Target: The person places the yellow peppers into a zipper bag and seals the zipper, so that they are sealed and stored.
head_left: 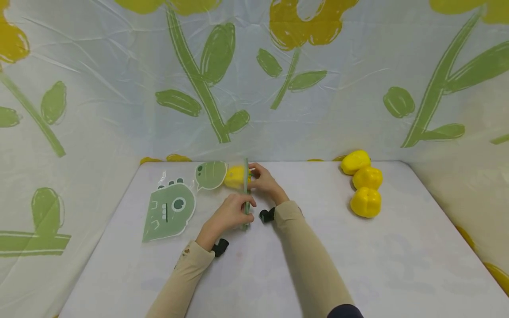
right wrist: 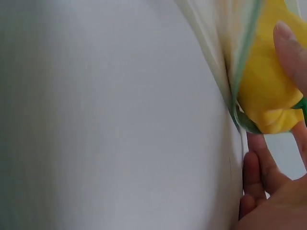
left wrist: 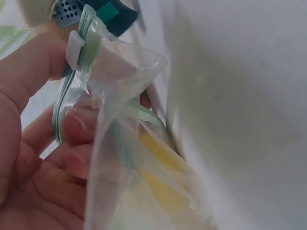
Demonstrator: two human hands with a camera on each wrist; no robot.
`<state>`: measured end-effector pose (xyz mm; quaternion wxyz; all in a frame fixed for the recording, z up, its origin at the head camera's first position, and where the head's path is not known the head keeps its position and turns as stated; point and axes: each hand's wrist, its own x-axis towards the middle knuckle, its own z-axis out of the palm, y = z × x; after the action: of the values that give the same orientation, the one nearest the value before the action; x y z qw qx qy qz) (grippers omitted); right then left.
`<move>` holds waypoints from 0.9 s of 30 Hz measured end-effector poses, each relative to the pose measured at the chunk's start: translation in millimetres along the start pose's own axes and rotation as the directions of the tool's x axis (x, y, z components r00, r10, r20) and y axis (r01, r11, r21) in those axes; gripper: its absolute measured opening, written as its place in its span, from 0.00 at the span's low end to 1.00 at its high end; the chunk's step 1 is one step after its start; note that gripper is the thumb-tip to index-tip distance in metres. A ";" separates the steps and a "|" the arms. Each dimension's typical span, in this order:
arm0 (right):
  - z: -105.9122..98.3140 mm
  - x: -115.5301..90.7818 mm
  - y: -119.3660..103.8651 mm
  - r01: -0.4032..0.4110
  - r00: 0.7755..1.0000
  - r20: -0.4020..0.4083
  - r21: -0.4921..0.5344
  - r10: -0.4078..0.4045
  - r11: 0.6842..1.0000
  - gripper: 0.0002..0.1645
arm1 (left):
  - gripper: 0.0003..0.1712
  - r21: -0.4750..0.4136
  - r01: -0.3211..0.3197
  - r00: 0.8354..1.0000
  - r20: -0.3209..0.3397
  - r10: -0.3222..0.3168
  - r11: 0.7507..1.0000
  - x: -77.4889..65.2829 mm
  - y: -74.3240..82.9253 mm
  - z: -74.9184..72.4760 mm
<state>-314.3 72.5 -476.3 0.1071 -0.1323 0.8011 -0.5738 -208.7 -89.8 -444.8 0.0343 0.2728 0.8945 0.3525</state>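
Observation:
A clear zip bag (head_left: 175, 212) printed with a green one-eyed creature and a green bubble shape lies on the table, its zip edge facing right. My left hand (head_left: 232, 210) pinches the near end of that zip edge, beside a white slider (left wrist: 74, 50). At the bag's mouth, my right hand (head_left: 265, 183) holds a yellow bell pepper (right wrist: 268, 81) by its green-stemmed end, with the thumb on its side. Most of this pepper shows through the plastic, inside the mouth. Part of the left hand is seen through the film in the left wrist view.
Three more yellow peppers stand in a row at the right: a back one (head_left: 355, 162), a middle one (head_left: 367, 178) and a front one (head_left: 366, 202). A flower-printed sheet (head_left: 346, 110) walls the white table (head_left: 397, 265) at the back and sides.

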 end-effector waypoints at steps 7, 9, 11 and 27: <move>-4.2 -1.5 1.3 -0.041 0.997 0.061 -0.046 0.044 0.998 0.41 | 0.15 -0.016 0.023 0.999 -0.023 -0.023 1.000 -0.9 1.0 -1.4; -8.9 -3.2 2.5 -0.043 0.994 0.102 -0.036 0.046 0.998 0.42 | 0.15 -0.022 0.037 0.999 -0.018 -0.038 0.999 -1.1 0.9 -2.2; -13.0 -4.3 3.6 -0.039 0.990 0.132 -0.020 0.041 0.999 0.41 | 0.15 -0.030 0.050 0.999 -0.018 -0.051 0.998 -1.4 1.0 -3.4; -7.8 -3.9 0.4 -0.067 0.984 0.163 -0.056 0.076 0.996 0.38 | 0.15 -0.037 0.026 0.999 0.021 -0.025 0.999 -0.8 -0.7 -3.3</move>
<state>-313.2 80.9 -474.1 0.1904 -0.1531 0.8080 -0.5362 -209.2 -92.6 -442.9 0.0532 0.2642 0.8909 0.3656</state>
